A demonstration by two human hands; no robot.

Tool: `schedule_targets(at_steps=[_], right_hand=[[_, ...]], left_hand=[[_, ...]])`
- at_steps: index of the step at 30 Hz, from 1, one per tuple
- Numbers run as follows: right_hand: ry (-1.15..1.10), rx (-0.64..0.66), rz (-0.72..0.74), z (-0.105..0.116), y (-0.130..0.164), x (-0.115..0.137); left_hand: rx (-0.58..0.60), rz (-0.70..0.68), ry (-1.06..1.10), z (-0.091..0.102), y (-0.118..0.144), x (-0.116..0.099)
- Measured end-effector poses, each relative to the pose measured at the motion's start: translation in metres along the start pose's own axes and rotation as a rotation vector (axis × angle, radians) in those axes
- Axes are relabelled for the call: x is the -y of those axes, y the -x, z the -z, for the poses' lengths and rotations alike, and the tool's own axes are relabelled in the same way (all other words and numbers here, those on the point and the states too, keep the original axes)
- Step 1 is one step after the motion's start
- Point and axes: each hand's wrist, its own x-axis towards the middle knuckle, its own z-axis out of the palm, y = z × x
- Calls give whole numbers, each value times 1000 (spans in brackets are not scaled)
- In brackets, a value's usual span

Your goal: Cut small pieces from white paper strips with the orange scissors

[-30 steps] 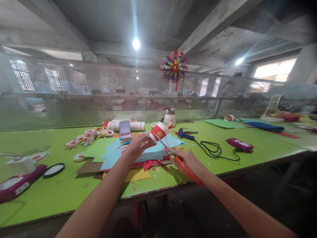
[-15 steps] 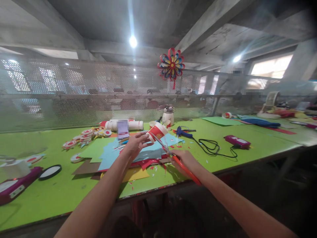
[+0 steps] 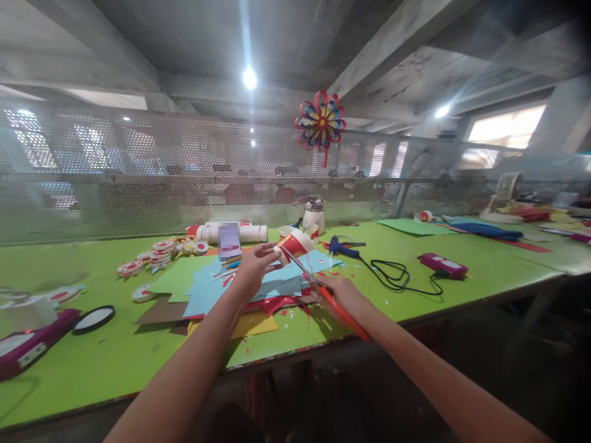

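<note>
Above the stacked coloured paper (image 3: 258, 289) near the surface's (image 3: 115, 357) front edge, a red paper cup (image 3: 295, 244) is gripped by the left hand (image 3: 253, 271) while orange-handled scissors (image 3: 323, 294), clasped by the right hand (image 3: 344, 295), are set at its rim, the cutting judged barely begun.

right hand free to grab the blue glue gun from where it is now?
Probably not yet. The right hand is closed on the orange-handled scissors, whose blades are at the paper cup held by the left hand. The glue gun lies unobstructed on the green table beyond it.
</note>
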Motion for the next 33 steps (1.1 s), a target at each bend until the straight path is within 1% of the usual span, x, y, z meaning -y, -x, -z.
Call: schedule_targets(at_steps=[10, 16, 20, 25, 33], right_hand=[[-30, -7, 20, -2, 2, 5], [17, 26, 14, -6, 4, -1], [52, 67, 8, -3, 3, 0], [82, 86, 6, 1, 2, -2], [95, 64, -11, -6, 3, -2]], left_hand=[[-8, 23, 9, 1, -4, 1], [30, 58, 75, 1, -4, 2], [30, 85, 81, 4, -6, 4], [28, 59, 56, 3, -5, 5], [12, 45, 49, 0, -5, 6]])
